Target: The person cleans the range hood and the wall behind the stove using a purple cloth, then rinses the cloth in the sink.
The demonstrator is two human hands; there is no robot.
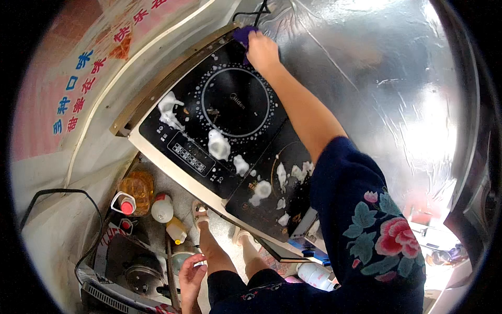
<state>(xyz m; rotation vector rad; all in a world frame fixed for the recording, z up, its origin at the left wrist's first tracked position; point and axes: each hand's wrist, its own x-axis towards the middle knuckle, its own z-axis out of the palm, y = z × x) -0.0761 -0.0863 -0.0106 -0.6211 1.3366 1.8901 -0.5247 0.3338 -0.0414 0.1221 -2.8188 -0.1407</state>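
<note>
My right hand (pixel 262 53) grips a purple cloth (pixel 243 36) at the far corner of a black Midea induction cooktop (pixel 235 100). White foam (pixel 219 144) lies in patches on its glass, near the control panel (pixel 191 154) and below the ring. Small white spots and a few brown scraps dot the cooking zone. Beside it sits a second black cooktop (pixel 243 210), also spotted with foam and partly hidden by my right sleeve. Down by my legs hangs my left hand (pixel 192 276), its fingers loosely curled with nothing in them.
Silvery foil-like sheeting (pixel 353 74) covers the surface to the right. A brown rail (pixel 164 74) borders the cooktop's left side. On the floor stand a large oil bottle (pixel 137 190), a white bottle (pixel 162 208), a yellow bottle (pixel 176 230) and a lidded pot (pixel 145 276). A black cable (pixel 94 231) hangs at left.
</note>
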